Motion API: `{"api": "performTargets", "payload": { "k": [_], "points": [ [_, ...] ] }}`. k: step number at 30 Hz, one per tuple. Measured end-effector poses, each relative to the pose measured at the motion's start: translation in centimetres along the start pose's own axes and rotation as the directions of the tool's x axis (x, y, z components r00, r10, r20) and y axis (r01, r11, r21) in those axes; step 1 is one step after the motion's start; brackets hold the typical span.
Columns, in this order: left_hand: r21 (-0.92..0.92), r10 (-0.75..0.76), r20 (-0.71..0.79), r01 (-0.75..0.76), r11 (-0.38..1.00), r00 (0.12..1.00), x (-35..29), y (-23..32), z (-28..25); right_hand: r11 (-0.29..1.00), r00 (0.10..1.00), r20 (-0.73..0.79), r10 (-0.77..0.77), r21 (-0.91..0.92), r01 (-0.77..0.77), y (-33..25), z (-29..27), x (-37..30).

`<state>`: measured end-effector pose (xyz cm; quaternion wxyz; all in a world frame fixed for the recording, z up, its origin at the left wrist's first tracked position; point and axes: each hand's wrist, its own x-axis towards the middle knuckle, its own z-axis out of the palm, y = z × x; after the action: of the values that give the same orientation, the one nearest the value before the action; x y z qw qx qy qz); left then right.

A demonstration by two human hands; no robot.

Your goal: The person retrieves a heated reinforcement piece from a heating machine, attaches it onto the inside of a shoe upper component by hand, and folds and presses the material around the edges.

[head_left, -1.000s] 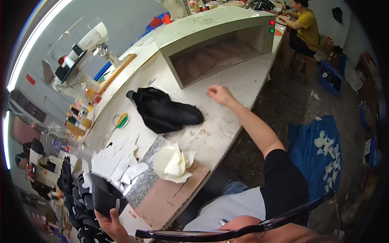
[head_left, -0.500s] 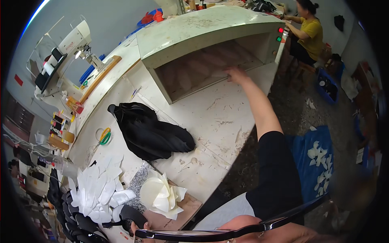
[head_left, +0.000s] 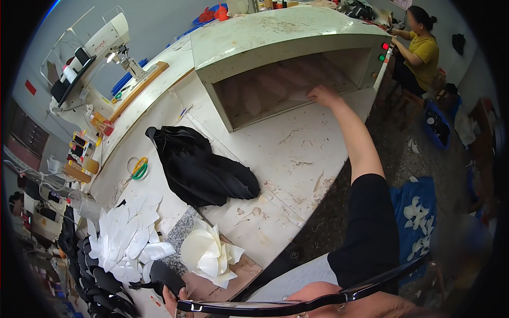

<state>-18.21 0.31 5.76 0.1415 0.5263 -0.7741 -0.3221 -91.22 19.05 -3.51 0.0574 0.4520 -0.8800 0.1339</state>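
A: ok so where's the right hand (head_left: 324,97) sitting rn?

B: It's hanging at the open front of the big pale box (head_left: 286,47), right by the bottom lip. Fingers are bunching together, tips pointing left. A thin pale piece (head_left: 300,97) is lying just left of them, and it's looking like it's touching the tips.

A: So are they pinching it?

B: Honestly can't tell. The tips are meeting its near end, but the undersides of the fingers aren't showing.

A: Which way's it running?

B: The long axis is going sideways, leftward from the fingertips, roughly along the lip. The pale leaf shapes (head_left: 252,99) deeper inside are lying more front-to-back, leaning left toward the rear.

A: And the left hand (head_left: 172,301)?

B: Way down at the bottom edge, well apart from the box, gripping the end of a black curved piece (head_left: 165,275). The glasses frame (head_left: 238,308) is hiding part of it. So yeah, the right one is clearly being the nearer hand here.

A: Anything in between?

B: A black cloth bundle (head_left: 204,172) is lying on the table (head_left: 286,159). White cutouts (head_left: 124,233) are sitting in a heap beside the curved piece, and a cream stack (head_left: 207,254) is resting on its other side.
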Motion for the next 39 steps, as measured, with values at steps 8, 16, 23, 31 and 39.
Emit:
{"api": "performTargets", "payload": {
  "k": [8,16,23,31,39],
  "points": [
    [-0.132,0.023,-0.066,-0.032,0.991,0.998,0.0,-1.5,0.2,0.988,0.983,-0.113,0.143,-0.047,-0.149,-1.6,2.5,1.2],
    [-0.443,0.041,-0.322,-0.189,0.876,0.946,-0.6,-4.0,-0.6,0.945,0.951,-0.005,0.308,-0.117,-0.306,-19.3,2.5,7.8],
    [-0.514,-0.008,-0.432,-0.239,0.824,0.902,-0.9,-4.0,-0.6,0.834,0.823,0.141,0.551,-0.122,-0.538,-18.1,8.4,14.5],
    [-0.58,-0.153,-0.402,-0.121,0.805,0.903,-1.8,-1.1,-1.5,0.921,0.903,0.197,0.382,-0.004,-0.389,-14.0,12.7,18.5],
    [-0.578,-0.067,-0.32,-0.139,0.804,0.945,-0.9,-0.1,-3.4,0.805,0.866,0.132,0.483,0.323,-0.498,-14.5,12.2,19.5]
  ]
}}
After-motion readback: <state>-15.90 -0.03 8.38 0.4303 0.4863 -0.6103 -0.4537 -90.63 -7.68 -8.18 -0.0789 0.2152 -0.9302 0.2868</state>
